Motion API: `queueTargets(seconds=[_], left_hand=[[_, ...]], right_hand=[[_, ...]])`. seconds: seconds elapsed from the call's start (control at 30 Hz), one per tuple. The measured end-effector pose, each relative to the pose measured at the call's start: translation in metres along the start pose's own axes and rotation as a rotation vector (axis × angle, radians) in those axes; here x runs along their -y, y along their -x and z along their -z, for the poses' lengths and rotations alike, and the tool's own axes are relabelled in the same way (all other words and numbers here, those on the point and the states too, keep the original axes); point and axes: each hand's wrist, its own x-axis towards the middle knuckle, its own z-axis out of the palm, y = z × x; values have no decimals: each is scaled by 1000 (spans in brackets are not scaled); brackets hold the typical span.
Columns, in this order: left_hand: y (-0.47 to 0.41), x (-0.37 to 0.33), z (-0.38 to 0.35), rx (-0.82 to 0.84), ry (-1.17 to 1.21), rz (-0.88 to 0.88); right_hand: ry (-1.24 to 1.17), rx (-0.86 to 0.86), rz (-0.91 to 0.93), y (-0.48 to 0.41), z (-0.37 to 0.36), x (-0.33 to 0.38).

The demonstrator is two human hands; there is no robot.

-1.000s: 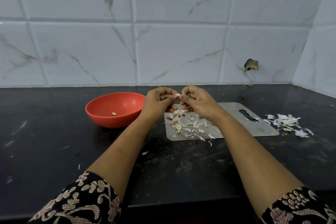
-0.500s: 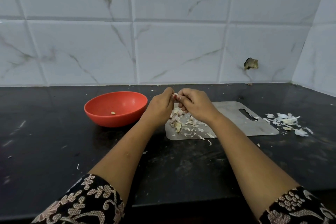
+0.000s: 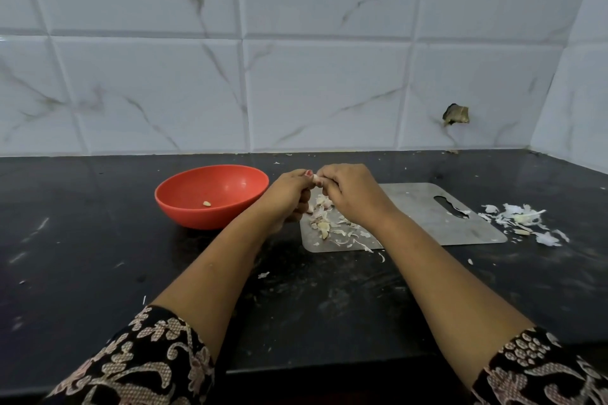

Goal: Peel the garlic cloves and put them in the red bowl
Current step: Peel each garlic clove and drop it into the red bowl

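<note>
Both my hands meet above the left end of the metal cutting board (image 3: 414,207). My left hand (image 3: 289,196) and my right hand (image 3: 348,191) pinch one small garlic clove (image 3: 316,178) between their fingertips. Under them, on the board, lie loose garlic cloves and skins (image 3: 324,223). The red bowl (image 3: 184,204) stands to the left of my hands on the black counter. One peeled clove (image 3: 206,203) lies inside it.
A heap of white garlic peels (image 3: 523,219) lies on the counter right of the board. Small peel scraps are scattered over the black counter (image 3: 98,256). The tiled wall rises behind, with a broken hole (image 3: 455,114) at the right.
My hands stayed joined on the clove, with small shifts of the fingers. The bowl and board have not moved.
</note>
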Motion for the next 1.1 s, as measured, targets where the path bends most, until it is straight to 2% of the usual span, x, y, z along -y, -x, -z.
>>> queueTargets(seconds=[0.1, 0.27, 0.4, 0.53, 0.67, 0.8, 0.87, 1.1], left_hand=[[-1, 0, -3, -34, -9, -39], [-10, 9, -1, -209, -414, -447], [-13, 14, 2, -253, -582, -671], [-16, 19, 5, -285, -633, -721], [-16, 20, 1, -230, -397, -575], [-14, 19, -3, -203, -256, -461], [-14, 18, -5, -184, -227, -415], [-13, 18, -5, -206, -271, -374]], right_hand=[[-182, -19, -113, 0, 1, 3], [-883, 77, -443, 0, 10, 8], [-1095, 124, -513, 0, 17, 9], [-1059, 75, -521, -1, 17, 8], [-906, -78, -485, 0, 19, 1], [-843, -53, -460, 0, 19, -1], [-725, -28, -432, 0, 18, -1], [-461, -46, -340, 2, 18, 1]])
